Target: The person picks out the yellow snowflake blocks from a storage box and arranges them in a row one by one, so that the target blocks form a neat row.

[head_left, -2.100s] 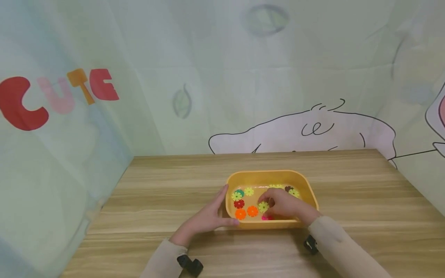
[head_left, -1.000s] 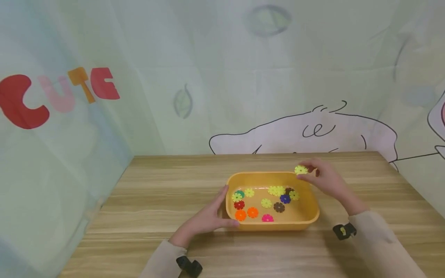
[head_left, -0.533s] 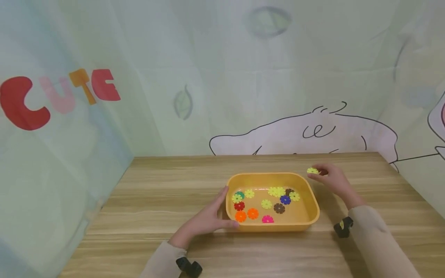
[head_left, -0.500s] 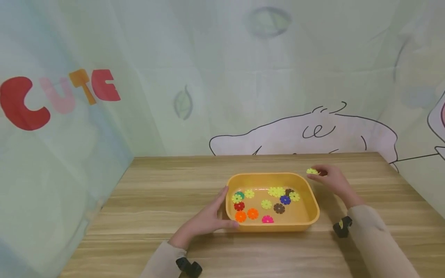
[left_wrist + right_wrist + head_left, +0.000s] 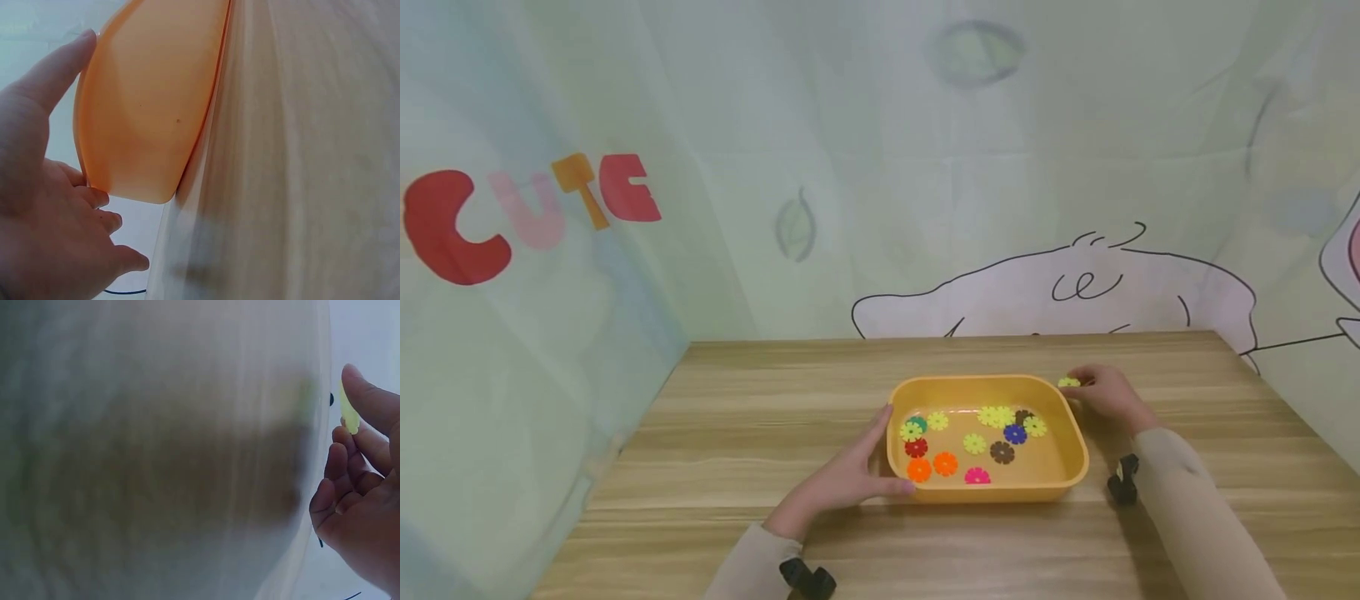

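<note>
A yellow-orange plastic basin stands on the wooden table with several notched snowflake discs inside it. My left hand holds its left end, thumb at the front corner and fingers along the side; the left wrist view also shows the thumb at the rim. My right hand, beyond the basin's back right corner, pinches a yellow snowflake disc between thumb and forefinger. In the right wrist view that yellow disc appears edge-on, with the other fingers curled below.
Inside the basin lie orange discs, a pink disc, a red disc, a blue disc and a brown disc, among others. A printed cloth backdrop hangs behind the table.
My right hand has lifted a yellow snowflake disc out of the basin, carried it past the right rim, and lowered it towards the table. The left hand has stayed on the basin.
</note>
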The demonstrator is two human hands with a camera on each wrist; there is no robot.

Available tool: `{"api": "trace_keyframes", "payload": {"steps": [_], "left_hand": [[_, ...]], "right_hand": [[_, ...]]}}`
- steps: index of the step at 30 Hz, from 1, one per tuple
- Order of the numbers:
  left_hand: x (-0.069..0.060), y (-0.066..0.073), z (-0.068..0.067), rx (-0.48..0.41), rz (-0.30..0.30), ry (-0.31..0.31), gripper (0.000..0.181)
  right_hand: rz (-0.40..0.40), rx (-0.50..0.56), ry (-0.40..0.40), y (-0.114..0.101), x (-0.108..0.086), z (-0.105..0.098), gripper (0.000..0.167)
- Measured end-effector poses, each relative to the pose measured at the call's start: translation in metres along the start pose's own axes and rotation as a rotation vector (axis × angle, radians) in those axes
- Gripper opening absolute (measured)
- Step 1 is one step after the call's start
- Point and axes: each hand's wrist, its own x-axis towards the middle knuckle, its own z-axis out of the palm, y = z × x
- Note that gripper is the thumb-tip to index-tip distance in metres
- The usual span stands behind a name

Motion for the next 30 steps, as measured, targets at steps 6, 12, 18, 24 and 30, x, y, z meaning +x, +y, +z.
{"api": "trace_keyframes", "payload": {"steps": [6,12,18,24,30], "left_hand": [[0.0,0.001,0.0,0.009,0.002,0.002,0.113],[0.0,0.001,-0.001,0.022,0.012,0.007,0.113],[0.0,0.001,-0.001,0.024,0.007,0.006,0.113],[-0.001,0.001,-0.001,0.02,0.007,0.009,0.113],[-0.001,0.002,-0.001,0.021,0.007,0.005,0.113]], "right_hand": [[-0.006,-0.035,-0.008,0.007,0.003,-0.001,0.049],[-0.036,-0.071,-0.013,0.01,0.004,-0.001,0.045],[-0.039,-0.087,-0.027,0.011,0.006,0.001,0.043],[-0.046,-0.088,-0.034,0.012,0.009,0.002,0.045],[-0.035,-0.083,-0.041,0.011,0.009,0.001,0.045]]}}
